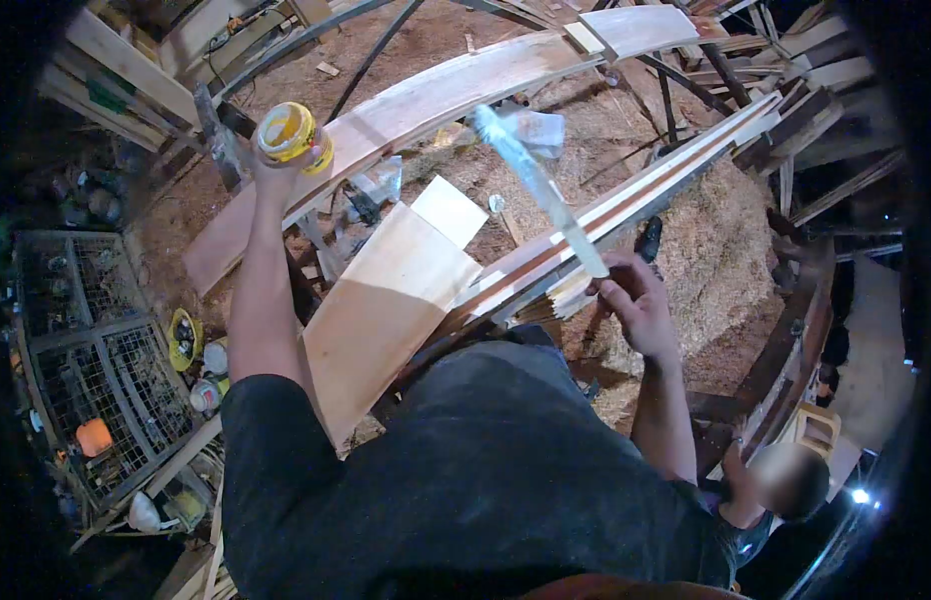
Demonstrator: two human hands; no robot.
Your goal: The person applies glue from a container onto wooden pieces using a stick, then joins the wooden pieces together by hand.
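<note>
My left hand (278, 172) grips a yellow open-topped jar (308, 150), raised over the left part of a long curved plank (406, 108). The jar's inside is smeared pale yellow. In my right hand (636, 305), fingers and thumb pinch the lower end of a long flat stick (554, 205). The stick tilts up and to the left, and its far end looks coated in something whitish. Below it run long narrow wood strips (626, 218) lying side by side. A wide pale board (386, 300) slants between my arms, with a smaller white piece (451, 212) at its upper end.
Sawdust (721, 270) covers the ground. A wire-mesh frame (96, 350) stands at left, near a yellow bowl (185, 338). Stacked timber (816, 120) fills the upper right. Another person (761, 485) is at lower right. A clear plastic container (538, 132) lies beyond the strips.
</note>
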